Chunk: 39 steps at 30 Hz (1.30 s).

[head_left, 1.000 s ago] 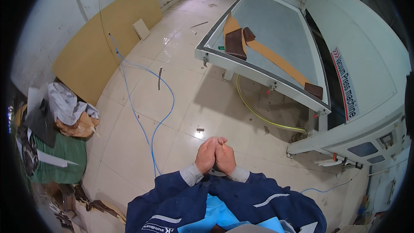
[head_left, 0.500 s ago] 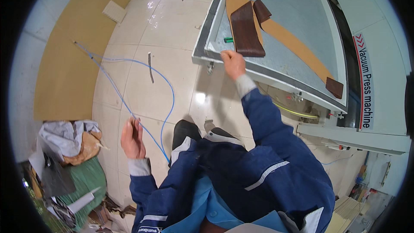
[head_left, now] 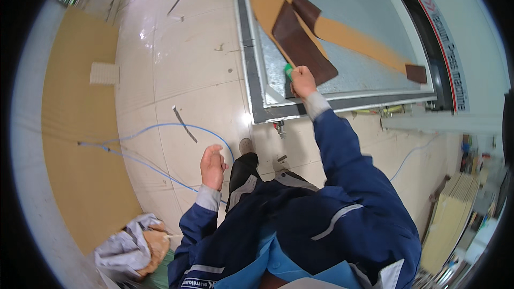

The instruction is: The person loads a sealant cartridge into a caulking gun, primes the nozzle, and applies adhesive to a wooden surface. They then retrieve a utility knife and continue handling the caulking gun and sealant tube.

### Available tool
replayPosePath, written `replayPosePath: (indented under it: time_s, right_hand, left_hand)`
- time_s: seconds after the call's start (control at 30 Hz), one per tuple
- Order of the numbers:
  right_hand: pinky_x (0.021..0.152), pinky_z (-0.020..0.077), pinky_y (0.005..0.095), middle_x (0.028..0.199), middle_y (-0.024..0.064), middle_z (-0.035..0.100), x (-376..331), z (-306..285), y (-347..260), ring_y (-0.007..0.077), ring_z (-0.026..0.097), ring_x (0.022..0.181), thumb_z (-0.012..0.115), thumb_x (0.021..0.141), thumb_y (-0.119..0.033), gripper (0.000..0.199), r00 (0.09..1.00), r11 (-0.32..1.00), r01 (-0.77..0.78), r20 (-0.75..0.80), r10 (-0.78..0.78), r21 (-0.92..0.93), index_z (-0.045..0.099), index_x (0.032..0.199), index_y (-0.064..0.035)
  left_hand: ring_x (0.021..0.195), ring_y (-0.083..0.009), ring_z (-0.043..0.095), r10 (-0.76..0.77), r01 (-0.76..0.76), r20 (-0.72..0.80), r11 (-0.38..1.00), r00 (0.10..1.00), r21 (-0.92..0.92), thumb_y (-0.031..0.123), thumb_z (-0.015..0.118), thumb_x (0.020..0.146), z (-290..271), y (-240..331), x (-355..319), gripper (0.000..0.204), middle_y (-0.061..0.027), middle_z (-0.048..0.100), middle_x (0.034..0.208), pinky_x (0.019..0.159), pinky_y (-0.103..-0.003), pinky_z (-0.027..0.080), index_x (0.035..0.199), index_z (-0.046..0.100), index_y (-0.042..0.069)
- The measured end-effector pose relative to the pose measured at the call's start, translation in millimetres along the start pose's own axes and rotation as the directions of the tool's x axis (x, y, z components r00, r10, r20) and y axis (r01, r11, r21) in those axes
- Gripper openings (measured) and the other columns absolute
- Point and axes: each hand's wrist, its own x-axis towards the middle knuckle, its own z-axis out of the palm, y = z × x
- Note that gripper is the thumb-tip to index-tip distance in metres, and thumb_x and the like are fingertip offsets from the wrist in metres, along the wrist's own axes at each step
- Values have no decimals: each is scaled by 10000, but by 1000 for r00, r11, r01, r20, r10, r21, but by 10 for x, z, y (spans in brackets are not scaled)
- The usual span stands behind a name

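My right hand (head_left: 303,82) reaches over the near left corner of the press bed (head_left: 369,72). Its fingers are closed around a small green tool (head_left: 289,71), whose green end sticks out past them; the exact kind is hard to make out. Right beside this hand lies a dark brown strip (head_left: 305,45) with a tan underside, folded over itself. One long tan length (head_left: 369,48) runs across the bed to a brown end (head_left: 416,74) at the right. My left hand (head_left: 213,168) hangs over the floor, empty, its fingers loosely bent and apart.
A blue hose (head_left: 155,170) loops over the tiled floor near my feet. Below the bed's near edge juts a valve (head_left: 280,129). At left stands a tan board (head_left: 80,101), with crumpled grey sheeting (head_left: 126,249) below it. Stacked boards (head_left: 450,219) stand at right.
I have stepped closer to the bed. My right hand has gone from the bed's edge to the green tool and closed on it. My left hand has come inward, nearer my legs.
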Motion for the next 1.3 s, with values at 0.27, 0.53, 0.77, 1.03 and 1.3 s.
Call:
replayPosePath:
  time_s: [0.27,0.53,0.77,1.03,1.3]
  right_hand:
    - [724,551,297,1169,156,640,-2700,-1352,835,181,640,898,522,994,-111,481,980,639,105,31,-198,762,460,1460,-10]
    - [933,487,288,1276,93,596,-4872,-2045,2372,147,588,1110,625,933,-39,576,775,623,459,-629,68,633,450,1482,-17]
    - [784,557,298,1195,63,623,-6279,-2817,3760,145,640,992,562,994,-96,501,662,628,488,-726,186,606,443,1475,-24]
    - [650,527,261,967,38,650,-7036,-4124,5340,114,643,806,584,1027,-259,352,610,480,538,-713,346,693,566,1281,-17]
    - [688,523,292,978,46,663,-8480,-5461,6708,130,636,821,536,1059,-333,298,448,200,730,-679,582,654,573,1173,-60]
  left_hand:
    - [994,-181,660,-7,-142,656,975,755,174,248,596,1028,2176,591,-162,589,-113,680,1087,872,-311,520,1515,375,1]
    - [1013,-136,625,-264,-163,950,943,163,290,274,583,1038,4484,-854,-1916,456,-64,675,1184,930,-323,511,1399,513,3]
    - [987,-101,587,-471,-414,877,820,-94,395,217,575,1033,5605,-2305,-3506,340,-41,687,1168,863,-297,490,1299,594,6]
    - [1004,-144,635,-606,-295,766,788,-214,541,201,547,1042,6984,-3898,-4650,331,-86,675,1175,922,-310,519,1286,579,-20]
    - [999,-158,671,-756,-520,268,619,-597,589,158,574,1035,8673,-5779,-6802,279,-94,698,1151,900,-316,545,1245,621,-18]
